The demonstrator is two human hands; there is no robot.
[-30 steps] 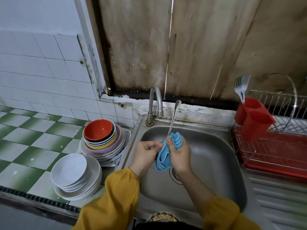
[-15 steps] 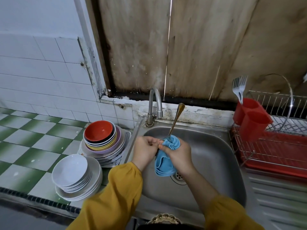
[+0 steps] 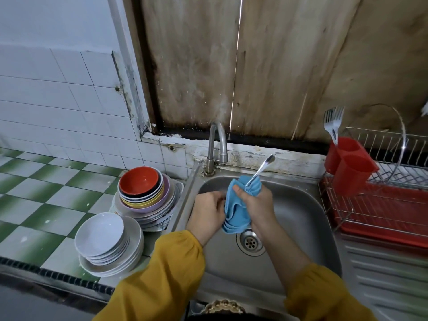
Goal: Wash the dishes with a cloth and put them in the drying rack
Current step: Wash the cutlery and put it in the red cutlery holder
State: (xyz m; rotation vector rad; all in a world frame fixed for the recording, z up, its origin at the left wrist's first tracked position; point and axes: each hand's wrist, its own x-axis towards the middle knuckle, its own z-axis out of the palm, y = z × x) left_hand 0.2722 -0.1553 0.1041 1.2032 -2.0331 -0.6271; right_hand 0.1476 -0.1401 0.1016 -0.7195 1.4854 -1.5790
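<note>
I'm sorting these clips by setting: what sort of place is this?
Probably a home kitchen's washing-up corner: a steel sink with a tap, stacks of dishes on the tiled counter beside it, and a wire drying rack on the right.

Mustard-yellow sleeves (image 3: 162, 274) — loose, gathered at the cuffs — both hands bare.

A green-and-white tiled counter (image 3: 46, 193) ran along the wall. On it, near the front edge, sat a stack of white dishes (image 3: 99, 237), and just behind, touching it, a taller pile of coloured bowls on plates (image 3: 141, 188). To the right was the steel sink (image 3: 301, 216); its drainboard (image 3: 382, 274) carried the drying rack (image 3: 382, 212).
</note>
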